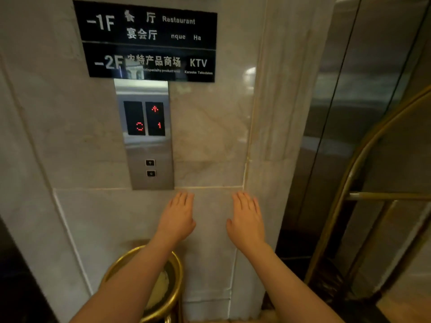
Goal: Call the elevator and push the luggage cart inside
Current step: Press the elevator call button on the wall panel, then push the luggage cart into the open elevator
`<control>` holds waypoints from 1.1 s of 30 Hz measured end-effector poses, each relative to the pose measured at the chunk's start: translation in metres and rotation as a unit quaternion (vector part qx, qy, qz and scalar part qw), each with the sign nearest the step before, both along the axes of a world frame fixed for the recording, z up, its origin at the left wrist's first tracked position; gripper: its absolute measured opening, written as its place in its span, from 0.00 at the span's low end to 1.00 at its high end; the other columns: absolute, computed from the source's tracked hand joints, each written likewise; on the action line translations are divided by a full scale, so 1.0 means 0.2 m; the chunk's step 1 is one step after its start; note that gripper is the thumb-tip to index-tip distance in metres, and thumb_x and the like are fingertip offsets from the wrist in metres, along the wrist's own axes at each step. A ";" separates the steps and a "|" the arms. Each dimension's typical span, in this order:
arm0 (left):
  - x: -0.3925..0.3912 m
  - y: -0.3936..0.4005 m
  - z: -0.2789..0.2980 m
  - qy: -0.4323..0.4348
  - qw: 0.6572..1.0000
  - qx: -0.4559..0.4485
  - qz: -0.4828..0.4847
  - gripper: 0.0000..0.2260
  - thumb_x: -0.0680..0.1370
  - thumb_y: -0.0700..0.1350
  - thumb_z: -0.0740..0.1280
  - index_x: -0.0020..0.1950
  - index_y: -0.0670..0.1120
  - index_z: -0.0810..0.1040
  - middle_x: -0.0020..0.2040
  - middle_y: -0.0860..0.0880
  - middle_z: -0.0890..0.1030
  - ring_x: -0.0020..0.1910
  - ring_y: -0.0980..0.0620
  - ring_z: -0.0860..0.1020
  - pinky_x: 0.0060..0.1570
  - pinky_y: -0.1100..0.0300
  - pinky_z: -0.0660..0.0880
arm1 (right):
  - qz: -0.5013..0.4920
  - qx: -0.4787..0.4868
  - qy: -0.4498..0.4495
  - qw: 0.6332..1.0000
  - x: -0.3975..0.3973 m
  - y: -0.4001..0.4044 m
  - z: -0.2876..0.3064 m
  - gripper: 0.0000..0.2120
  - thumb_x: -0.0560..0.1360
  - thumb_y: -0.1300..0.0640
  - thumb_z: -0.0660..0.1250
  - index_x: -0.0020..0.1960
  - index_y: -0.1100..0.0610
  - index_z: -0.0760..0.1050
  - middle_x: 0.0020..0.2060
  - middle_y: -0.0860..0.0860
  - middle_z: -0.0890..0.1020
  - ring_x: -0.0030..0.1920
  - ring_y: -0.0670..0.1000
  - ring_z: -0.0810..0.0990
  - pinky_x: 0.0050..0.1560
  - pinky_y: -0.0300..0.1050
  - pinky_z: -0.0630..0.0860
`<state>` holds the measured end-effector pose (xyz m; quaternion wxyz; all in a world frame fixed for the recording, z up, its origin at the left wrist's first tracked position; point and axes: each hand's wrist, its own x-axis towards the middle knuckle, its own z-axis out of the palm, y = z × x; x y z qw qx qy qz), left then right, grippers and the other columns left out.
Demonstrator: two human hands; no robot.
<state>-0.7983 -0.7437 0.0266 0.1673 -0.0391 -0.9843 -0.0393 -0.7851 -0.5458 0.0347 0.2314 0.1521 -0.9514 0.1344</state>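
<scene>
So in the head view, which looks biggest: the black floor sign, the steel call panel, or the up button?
1. Black floor directory sign.
2. Brushed steel call panel, taller but narrower.
3. Small square up-arrow button, by far the smallest.

Warm, dim indoor light. A glare spot sits on the polished marble wall [250, 73] right of the sign [149, 43]. Sign lettering is slightly soft. Wide-angle distortion bends lines near the edges; the near left corner is dark.
</scene>
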 end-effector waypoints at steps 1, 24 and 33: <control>0.09 0.08 -0.01 -0.006 1.000 0.003 0.007 0.33 0.75 0.44 0.62 0.77 0.41 0.52 0.77 0.40 0.58 0.76 0.43 0.53 0.72 0.51 0.52 | 0.011 0.002 -0.003 1.000 0.09 0.07 0.00 0.33 0.78 0.56 0.60 0.77 0.61 0.49 0.77 0.57 0.55 0.77 0.54 0.49 0.74 0.49 0.35; 2.01 1.53 -0.01 0.081 0.990 0.060 -0.097 0.28 0.77 0.42 0.63 0.76 0.41 0.59 0.76 0.42 0.63 0.76 0.45 0.56 0.74 0.51 0.53 | -0.025 -0.028 0.024 0.999 1.91 1.36 0.01 0.31 0.78 0.55 0.65 0.76 0.57 0.55 0.77 0.54 0.60 0.76 0.52 0.51 0.73 0.49 0.39; 2.60 2.19 0.03 0.098 0.985 0.088 -0.108 0.29 0.75 0.44 0.68 0.74 0.44 0.64 0.74 0.45 0.67 0.75 0.47 0.60 0.70 0.54 0.49 | -0.032 -0.007 0.056 0.998 2.52 1.91 0.11 0.31 0.79 0.54 0.64 0.77 0.56 0.55 0.77 0.53 0.57 0.77 0.51 0.49 0.75 0.50 0.42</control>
